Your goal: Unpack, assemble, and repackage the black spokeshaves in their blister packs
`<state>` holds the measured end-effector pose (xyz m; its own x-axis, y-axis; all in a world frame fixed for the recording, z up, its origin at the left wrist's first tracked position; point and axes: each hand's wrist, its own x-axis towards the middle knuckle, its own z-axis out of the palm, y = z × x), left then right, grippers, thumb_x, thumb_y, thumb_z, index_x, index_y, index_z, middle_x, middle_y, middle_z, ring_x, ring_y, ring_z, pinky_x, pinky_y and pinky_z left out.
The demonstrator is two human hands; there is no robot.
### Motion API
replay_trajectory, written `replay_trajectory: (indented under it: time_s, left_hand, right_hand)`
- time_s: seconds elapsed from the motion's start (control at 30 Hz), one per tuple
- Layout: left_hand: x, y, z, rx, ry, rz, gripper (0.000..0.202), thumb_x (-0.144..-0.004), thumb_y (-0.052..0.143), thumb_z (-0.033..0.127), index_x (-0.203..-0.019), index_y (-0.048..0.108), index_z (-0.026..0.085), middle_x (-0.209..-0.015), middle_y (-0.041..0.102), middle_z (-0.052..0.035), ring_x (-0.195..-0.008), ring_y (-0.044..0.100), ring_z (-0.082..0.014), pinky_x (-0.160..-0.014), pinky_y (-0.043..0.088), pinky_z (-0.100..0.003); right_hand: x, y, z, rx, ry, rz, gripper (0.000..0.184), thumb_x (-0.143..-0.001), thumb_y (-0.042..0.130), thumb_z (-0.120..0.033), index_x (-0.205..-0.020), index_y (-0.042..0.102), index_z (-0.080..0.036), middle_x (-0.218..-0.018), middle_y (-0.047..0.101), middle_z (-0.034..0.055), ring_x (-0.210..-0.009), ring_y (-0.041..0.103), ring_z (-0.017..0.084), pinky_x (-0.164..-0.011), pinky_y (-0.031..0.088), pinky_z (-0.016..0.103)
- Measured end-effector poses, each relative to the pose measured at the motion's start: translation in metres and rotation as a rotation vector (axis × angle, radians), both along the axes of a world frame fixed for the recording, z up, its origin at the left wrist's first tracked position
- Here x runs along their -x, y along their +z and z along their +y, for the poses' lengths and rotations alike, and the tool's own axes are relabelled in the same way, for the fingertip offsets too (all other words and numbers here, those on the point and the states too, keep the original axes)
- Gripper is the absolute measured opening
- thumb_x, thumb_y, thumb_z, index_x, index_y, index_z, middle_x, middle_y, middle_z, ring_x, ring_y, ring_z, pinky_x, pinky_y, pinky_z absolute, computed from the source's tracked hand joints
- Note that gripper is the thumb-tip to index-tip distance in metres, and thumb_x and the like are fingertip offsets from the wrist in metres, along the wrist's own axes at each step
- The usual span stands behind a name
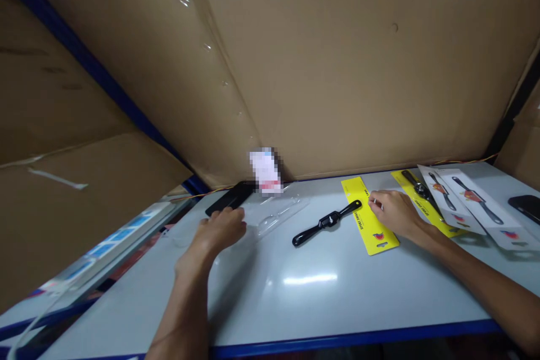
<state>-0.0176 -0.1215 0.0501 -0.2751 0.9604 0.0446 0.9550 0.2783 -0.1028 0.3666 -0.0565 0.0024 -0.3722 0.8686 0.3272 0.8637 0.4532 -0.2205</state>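
My left hand (219, 230) reaches forward over the white table (295, 298), its fingers curled down at the near end of a clear plastic blister shell (278, 215); whether it grips the shell is unclear. A black watch with its strap (327, 222) lies loose in the middle of the table. My right hand (394, 214) rests on the right edge of a yellow backing card (369, 216), fingers pinched at the card's edge.
A second yellow card with a watch (417, 194) and white packaged watches (472, 205) lie at the right. A black phone (230, 198) lies at the back left, another dark device (525, 205) at far right. Cardboard walls (316, 67) close the back.
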Motion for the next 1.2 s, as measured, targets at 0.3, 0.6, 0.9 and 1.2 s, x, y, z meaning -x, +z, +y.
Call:
replay_trajectory:
  time_s: [0.3, 0.6, 0.9, 1.2]
  left_hand:
    - [-0.115, -0.035, 0.002, -0.095, -0.635, -0.271, 0.056, -0.097, 0.042, 0.054, -0.136, 0.05, 0.015, -0.122, 0.063, -0.0168, -0.11, 0.061, -0.0329, -0.093, 0.049, -0.048]
    - [-0.126, -0.032, 0.031, 0.13, -0.748, -0.224, 0.03, -0.088, 0.058, 0.034, -0.114, 0.059, 0.018, -0.11, 0.064, -0.011, -0.103, 0.061, -0.0266, -0.088, 0.048, -0.036]
    - [-0.114, -0.047, 0.028, 0.14, -0.662, -0.428, 0.036, -0.096, 0.038, 0.045, -0.118, 0.053, 0.02, -0.095, 0.072, -0.0074, -0.08, 0.065, -0.0248, -0.07, 0.042, -0.034]
    - [-0.126, -0.048, 0.015, 0.026, -0.633, -0.46, 0.031, -0.098, 0.034, 0.041, -0.083, 0.053, 0.022, -0.076, 0.062, -0.0029, -0.07, 0.059, -0.0205, -0.063, 0.036, -0.03]
  right_hand:
    - [0.021, 0.005, -0.012, -0.045, 0.216, -0.109, 0.027, -0.091, 0.056, -0.019, -0.116, 0.067, -0.018, -0.115, 0.07, 0.0104, -0.109, 0.059, 0.026, -0.083, 0.043, 0.034]
    - [0.035, 0.005, 0.006, 0.023, 0.392, -0.284, 0.012, -0.093, 0.058, -0.021, -0.096, 0.068, -0.016, -0.102, 0.07, 0.0111, -0.101, 0.06, 0.025, -0.083, 0.042, 0.034]
    - [0.011, 0.007, 0.003, 0.087, 0.305, -0.246, 0.016, -0.093, 0.048, -0.01, -0.099, 0.062, -0.015, -0.093, 0.072, 0.0109, -0.076, 0.062, 0.02, -0.059, 0.032, 0.032]
    - [0.014, 0.009, 0.002, 0.02, 0.369, -0.167, 0.015, -0.101, 0.046, -0.021, -0.096, 0.06, -0.017, -0.098, 0.067, 0.0091, -0.09, 0.058, 0.021, -0.074, 0.04, 0.032]
